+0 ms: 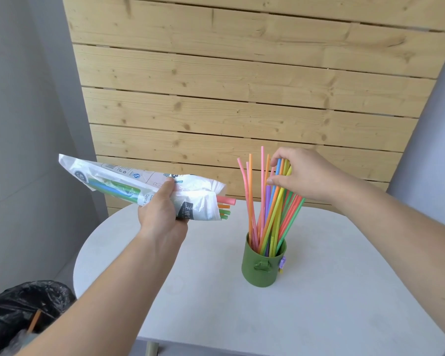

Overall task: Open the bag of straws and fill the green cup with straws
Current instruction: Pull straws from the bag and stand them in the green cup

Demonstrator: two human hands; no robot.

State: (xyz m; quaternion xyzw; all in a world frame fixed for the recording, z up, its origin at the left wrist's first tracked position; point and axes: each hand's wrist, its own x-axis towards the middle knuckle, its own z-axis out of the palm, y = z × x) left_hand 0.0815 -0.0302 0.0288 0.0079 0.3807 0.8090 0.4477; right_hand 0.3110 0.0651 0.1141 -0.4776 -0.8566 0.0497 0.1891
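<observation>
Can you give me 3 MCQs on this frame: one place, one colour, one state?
1. Where does the green cup stand?
A. on the white table
B. on the floor
C. in the left hand

2. What colour is the bin liner at lower left?
A. white
B. black
C. blue

3. What state is the bag of straws in?
A. sealed, lying on the table
B. open, straw ends sticking out, held in the left hand
C. empty and crumpled

Key: 1 A, the cup's base rests on the tabletop; 2 B, the liner is glossy black; 3 B, straw ends poke from the bag's open end while the right hand grips straws standing in the cup.
</observation>
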